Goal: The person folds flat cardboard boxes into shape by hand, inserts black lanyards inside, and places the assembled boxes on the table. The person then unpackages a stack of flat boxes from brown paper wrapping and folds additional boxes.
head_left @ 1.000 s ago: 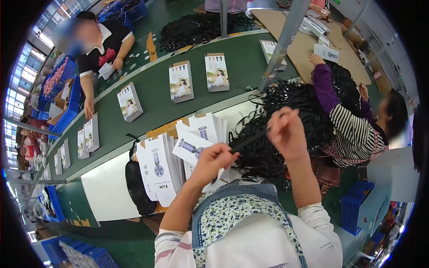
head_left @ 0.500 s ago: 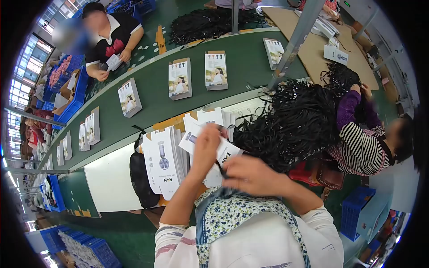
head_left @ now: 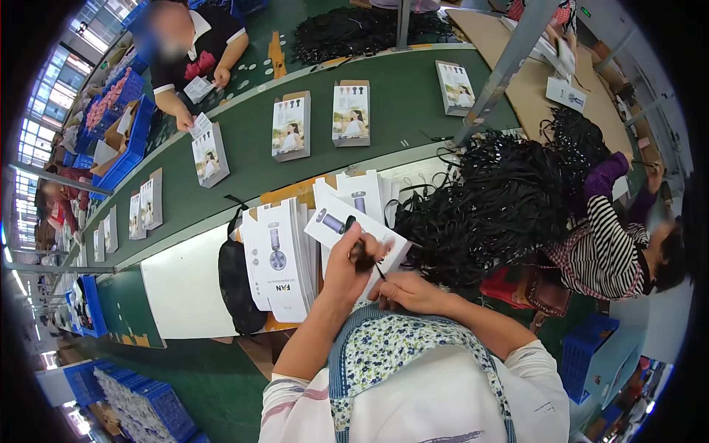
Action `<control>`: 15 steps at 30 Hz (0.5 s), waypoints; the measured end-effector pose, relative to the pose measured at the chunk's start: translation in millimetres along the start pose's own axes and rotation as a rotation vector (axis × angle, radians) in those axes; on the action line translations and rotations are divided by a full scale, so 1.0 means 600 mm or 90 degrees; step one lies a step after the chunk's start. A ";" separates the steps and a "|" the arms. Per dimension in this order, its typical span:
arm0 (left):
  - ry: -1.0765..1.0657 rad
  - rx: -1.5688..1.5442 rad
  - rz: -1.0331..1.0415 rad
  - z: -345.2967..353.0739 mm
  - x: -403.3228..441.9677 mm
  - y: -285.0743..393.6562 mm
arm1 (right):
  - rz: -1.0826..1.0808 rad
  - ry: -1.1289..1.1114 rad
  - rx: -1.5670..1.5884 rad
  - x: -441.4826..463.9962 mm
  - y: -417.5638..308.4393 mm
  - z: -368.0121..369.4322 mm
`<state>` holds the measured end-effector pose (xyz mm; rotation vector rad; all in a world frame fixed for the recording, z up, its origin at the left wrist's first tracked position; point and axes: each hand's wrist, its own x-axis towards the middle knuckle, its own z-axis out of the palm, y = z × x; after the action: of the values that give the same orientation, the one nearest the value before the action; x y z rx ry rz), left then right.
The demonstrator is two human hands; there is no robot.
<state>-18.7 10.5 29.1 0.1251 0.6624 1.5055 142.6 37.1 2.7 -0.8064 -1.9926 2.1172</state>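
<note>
A white fan box [head_left: 336, 220], printed with a handheld fan, lies tilted under my hands. My left hand [head_left: 343, 269] is closed around a small bunched black strap [head_left: 362, 258] above the box. My right hand [head_left: 417, 291] pinches the thin end of that strap near the box's lower edge. To the left is a row of flat white fan boxes [head_left: 273, 292]; more white boxes [head_left: 360, 184] stand just behind. A large heap of black straps [head_left: 487, 214] is close on my right.
A green conveyor belt [head_left: 251, 177] carries several spaced printed boxes [head_left: 292, 129]. Across it, a person [head_left: 199, 55] holds papers by one box. At right, a person in striped sleeves [head_left: 605, 244] sits near the straps. A metal post [head_left: 509, 70] rises at the belt's edge.
My right hand has come down and in, now pinching the strap end; my left hand has the strap bunched. The person opposite has reached a paper to a box on the belt.
</note>
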 end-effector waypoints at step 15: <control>-0.011 0.044 0.110 0.075 -0.054 0.081 | -0.457 0.279 -0.813 0.066 0.116 -0.048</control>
<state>-37.7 -0.9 99.4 0.2538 0.7049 1.6458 140.2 71.6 -75.1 -0.4171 -2.6010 0.1392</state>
